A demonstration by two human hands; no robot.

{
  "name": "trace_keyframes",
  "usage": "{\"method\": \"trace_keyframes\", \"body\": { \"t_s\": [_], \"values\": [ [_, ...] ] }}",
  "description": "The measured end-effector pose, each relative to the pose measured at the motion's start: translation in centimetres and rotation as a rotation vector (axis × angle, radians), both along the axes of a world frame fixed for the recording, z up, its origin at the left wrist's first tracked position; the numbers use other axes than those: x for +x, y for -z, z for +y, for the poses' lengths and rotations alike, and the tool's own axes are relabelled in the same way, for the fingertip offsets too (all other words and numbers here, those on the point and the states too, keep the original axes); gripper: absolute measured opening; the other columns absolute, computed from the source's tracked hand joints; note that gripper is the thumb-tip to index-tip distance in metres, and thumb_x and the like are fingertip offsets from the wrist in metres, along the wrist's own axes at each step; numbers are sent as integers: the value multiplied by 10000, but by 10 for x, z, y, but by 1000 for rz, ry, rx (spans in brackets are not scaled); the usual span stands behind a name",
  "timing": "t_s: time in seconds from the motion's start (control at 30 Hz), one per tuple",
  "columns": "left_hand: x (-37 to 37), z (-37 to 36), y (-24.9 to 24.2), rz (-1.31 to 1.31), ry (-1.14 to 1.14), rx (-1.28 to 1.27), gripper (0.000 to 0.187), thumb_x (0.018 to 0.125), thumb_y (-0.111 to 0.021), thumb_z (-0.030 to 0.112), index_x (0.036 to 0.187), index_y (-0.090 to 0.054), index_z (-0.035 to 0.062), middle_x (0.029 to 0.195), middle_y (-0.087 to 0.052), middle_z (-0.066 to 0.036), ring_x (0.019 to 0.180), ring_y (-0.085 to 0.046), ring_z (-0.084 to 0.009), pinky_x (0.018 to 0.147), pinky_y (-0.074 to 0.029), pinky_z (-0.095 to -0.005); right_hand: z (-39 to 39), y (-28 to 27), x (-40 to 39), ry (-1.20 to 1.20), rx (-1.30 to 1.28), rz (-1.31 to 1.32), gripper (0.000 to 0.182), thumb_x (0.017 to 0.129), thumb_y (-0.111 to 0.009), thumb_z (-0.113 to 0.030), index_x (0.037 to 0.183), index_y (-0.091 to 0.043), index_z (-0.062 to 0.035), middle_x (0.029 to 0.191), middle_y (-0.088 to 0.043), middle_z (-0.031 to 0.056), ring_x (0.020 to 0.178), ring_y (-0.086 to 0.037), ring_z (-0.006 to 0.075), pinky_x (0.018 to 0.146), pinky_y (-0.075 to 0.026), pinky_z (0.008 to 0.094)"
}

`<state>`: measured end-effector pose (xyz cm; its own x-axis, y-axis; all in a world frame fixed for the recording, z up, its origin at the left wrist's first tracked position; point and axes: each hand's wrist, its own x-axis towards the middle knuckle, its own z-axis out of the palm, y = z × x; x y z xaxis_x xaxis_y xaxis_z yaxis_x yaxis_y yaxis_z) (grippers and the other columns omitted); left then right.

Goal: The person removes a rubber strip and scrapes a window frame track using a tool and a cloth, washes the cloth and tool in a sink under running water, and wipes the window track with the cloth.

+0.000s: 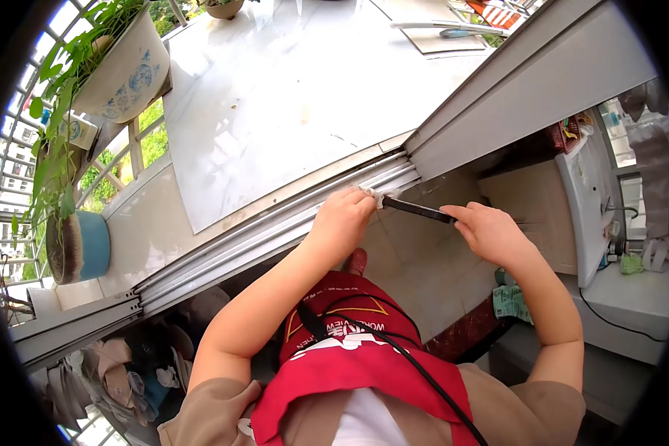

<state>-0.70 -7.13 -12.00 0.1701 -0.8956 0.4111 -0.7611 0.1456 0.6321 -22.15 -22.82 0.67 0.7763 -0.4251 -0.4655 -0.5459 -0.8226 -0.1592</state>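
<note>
My right hand [489, 232] pinches one end of a dark, flat, narrow stick-like tool [418, 209]. At the tool's other end is a whitish, crumpled wad [380, 195], perhaps cloth or tissue. The fingers of my left hand [344, 215] are closed on this wad, and part of it is hidden behind them. Both hands are over the inner edge of a white sliding-window track [275, 232], with the left one nearest the rails. A red apron [357, 327] covers my front, and a black cable runs across it.
Beyond the track is a pale marble-look ledge [297, 97]. Potted plants in a white planter [130, 78] and a blue pot [93, 245] stand at left. A window frame [528, 82] rises at right, near a white sink [581, 208]. Clothes hang at lower left.
</note>
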Motion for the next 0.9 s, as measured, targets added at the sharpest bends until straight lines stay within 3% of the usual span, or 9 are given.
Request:
{"method": "trace_keyframes", "body": {
  "t_s": [0.1,0.17,0.23,0.27,0.33,0.57,0.73,0.9],
  "values": [
    [6,9,-4,23,63,32,108,743,-646,16,843,-604,24,870,-637,-119,846,-606,-319,755,-492,-422,2,-19,24,-84,-22,174,381,972,-508,-319,1313,-539,-151,983,-614,168,935,-619,330,787,-507,416],
    [6,14,-6,-4,37,6,101,745,-622,1,842,-603,18,855,-635,-124,842,-608,-324,747,-493,-421,1,-11,26,-147,-50,125,399,977,-494,-381,1252,-544,-97,905,-634,165,877,-635,336,765,-515,424],
    [12,23,-10,0,31,49,97,749,-614,-4,843,-602,19,847,-632,-127,838,-608,-329,744,-492,-422,1,-6,40,-173,-76,237,365,976,-497,-385,1054,-586,-40,759,-640,143,748,-648,351,698,-529,438],
    [15,29,-11,4,25,89,95,754,-607,-10,845,-601,19,839,-629,-130,835,-608,-334,740,-491,-424,2,0,44,-176,-77,246,365,976,-497,-385,1054,-586,-40,759,-640,143,748,-648,351,698,-529,438],
    [20,43,-11,17,2,96,94,757,-607,-8,845,-600,22,830,-625,-131,822,-604,-337,733,-488,-424,2,13,49,-254,-115,105,363,955,-532,-379,839,-535,-34,649,-605,166,642,-612,391,605,-493,489],
    [29,98,-12,42,-155,124,109,749,-614,-22,842,-594,32,817,-609,-126,816,-588,-337,725,-473,-415,15,20,72,-400,-134,104,354,961,-523,-351,827,-565,-26,654,-629,160,634,-637,362,559,-510,470],
    [34,127,-17,15,-209,115,127,736,-611,-40,835,-585,35,831,-611,-114,830,-587,-330,745,-467,-411,57,49,98,-456,11,46,330,949,-540,-319,837,-536,-8,652,-629,164,622,-635,375,548,-510,469],
    [50,197,-18,-58,-421,168,172,708,-620,-59,854,-585,25,880,-621,-130,873,-597,-334,789,-479,-407,117,74,132,-474,162,-66,311,949,-541,-292,853,-508,2,627,-612,178,590,-616,383,523,-498,472]
  ]
}}
